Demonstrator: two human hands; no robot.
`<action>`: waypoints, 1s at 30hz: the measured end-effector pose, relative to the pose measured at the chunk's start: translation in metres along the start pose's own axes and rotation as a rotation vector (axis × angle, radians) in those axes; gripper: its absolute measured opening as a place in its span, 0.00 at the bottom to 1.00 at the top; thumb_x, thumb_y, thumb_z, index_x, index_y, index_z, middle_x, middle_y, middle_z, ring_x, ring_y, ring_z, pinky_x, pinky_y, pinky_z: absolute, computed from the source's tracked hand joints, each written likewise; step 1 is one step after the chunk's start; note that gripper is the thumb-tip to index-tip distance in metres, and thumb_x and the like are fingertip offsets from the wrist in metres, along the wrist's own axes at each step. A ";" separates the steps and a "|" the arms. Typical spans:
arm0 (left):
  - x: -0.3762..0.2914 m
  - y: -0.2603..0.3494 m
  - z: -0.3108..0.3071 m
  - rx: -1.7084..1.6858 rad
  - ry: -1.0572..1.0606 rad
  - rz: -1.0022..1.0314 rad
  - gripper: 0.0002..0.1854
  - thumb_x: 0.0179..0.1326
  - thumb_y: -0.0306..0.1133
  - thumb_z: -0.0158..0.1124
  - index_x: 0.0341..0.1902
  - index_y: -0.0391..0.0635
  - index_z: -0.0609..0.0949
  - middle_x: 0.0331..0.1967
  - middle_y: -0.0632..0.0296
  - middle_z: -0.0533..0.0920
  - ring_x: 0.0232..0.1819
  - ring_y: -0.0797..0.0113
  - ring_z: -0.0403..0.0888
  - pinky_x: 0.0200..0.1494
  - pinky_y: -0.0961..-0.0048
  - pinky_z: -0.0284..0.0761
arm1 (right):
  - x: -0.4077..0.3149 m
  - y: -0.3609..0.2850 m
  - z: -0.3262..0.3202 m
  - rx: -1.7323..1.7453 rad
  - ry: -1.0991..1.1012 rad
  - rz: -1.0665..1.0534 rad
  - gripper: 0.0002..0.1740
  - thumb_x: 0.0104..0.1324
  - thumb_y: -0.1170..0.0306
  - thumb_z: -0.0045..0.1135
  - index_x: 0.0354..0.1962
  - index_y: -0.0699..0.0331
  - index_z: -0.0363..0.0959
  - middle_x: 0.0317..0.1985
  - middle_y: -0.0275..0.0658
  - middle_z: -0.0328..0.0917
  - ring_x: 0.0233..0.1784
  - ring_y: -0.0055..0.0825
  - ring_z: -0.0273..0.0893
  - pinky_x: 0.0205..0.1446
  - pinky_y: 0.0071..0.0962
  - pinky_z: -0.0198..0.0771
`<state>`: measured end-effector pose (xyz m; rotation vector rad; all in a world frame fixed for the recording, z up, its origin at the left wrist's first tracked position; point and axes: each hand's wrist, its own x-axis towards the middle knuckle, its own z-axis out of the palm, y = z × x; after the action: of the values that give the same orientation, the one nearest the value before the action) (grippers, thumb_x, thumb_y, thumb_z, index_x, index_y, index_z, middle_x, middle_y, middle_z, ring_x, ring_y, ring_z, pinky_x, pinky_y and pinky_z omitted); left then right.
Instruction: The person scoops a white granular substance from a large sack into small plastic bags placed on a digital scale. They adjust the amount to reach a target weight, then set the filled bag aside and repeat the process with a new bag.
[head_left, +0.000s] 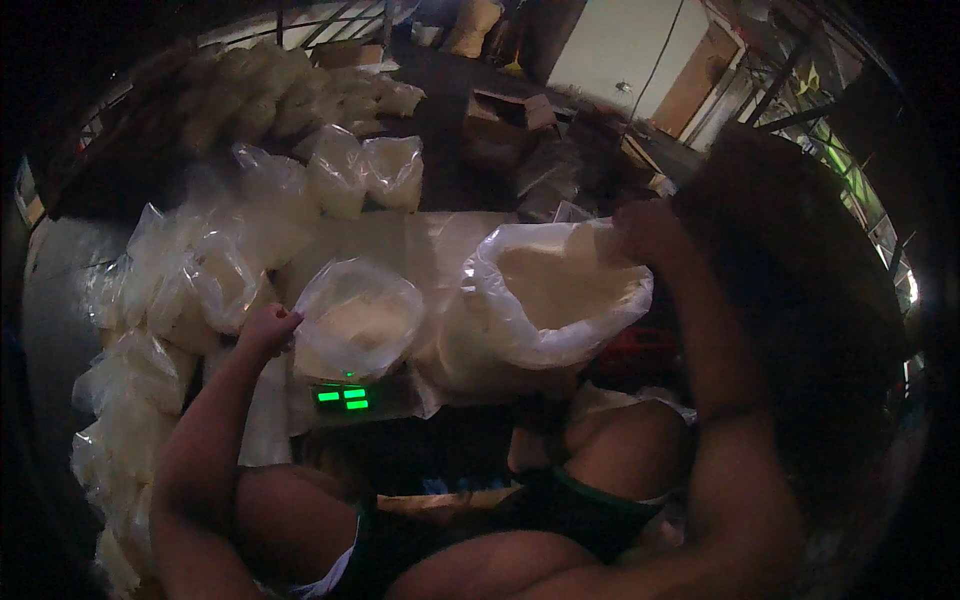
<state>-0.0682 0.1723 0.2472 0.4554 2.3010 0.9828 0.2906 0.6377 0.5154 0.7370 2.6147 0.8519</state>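
My left hand (271, 330) pinches the left rim of a clear plastic bag (304, 289). Pale, grainy powder (367, 319) partly fills this bag, which stands upright with its mouth wide. Under it is a digital scale, its lit green display (343, 397) showing at the front. To the right stands a large white plastic sack (510, 341) with its rim folded outward, holding more of the same pale material (562, 289). My right hand (649, 232) is curled over the far right rim of this sack. Dim light and blur hide whether its fingers grip the rim or a tan object beside it.
Several filled clear bags (217, 277) crowd the left side, continuing down to a row (131, 435) near my left elbow. Two more bags (394, 172) stand behind the scale. Farther back are a heap of bags (300, 97) and an open cardboard box (491, 120).
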 end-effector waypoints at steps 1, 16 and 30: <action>-0.002 0.007 0.003 -0.021 0.003 0.002 0.24 0.61 0.54 0.69 0.39 0.41 0.81 0.26 0.59 0.83 0.24 0.68 0.83 0.24 0.69 0.76 | -0.007 -0.002 0.012 -0.028 0.056 0.040 0.14 0.58 0.62 0.60 0.39 0.58 0.84 0.43 0.44 0.85 0.53 0.41 0.83 0.61 0.44 0.71; -0.022 0.025 -0.008 -0.205 -0.148 0.009 0.22 0.63 0.52 0.68 0.45 0.45 0.80 0.33 0.64 0.83 0.30 0.72 0.80 0.28 0.73 0.73 | 0.043 -0.059 0.162 0.551 0.311 0.105 0.19 0.49 0.69 0.62 0.42 0.59 0.85 0.41 0.43 0.85 0.50 0.44 0.82 0.65 0.51 0.66; -0.022 0.023 -0.008 -0.240 -0.188 -0.035 0.23 0.63 0.54 0.68 0.49 0.47 0.81 0.38 0.65 0.84 0.35 0.71 0.81 0.36 0.69 0.76 | 0.089 -0.079 0.159 1.112 0.087 -0.055 0.26 0.45 0.73 0.64 0.47 0.64 0.82 0.38 0.42 0.85 0.41 0.32 0.83 0.49 0.33 0.77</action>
<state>-0.0551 0.1721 0.2772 0.3885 1.9879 1.1314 0.2534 0.7052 0.3324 0.8342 3.0298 -0.7139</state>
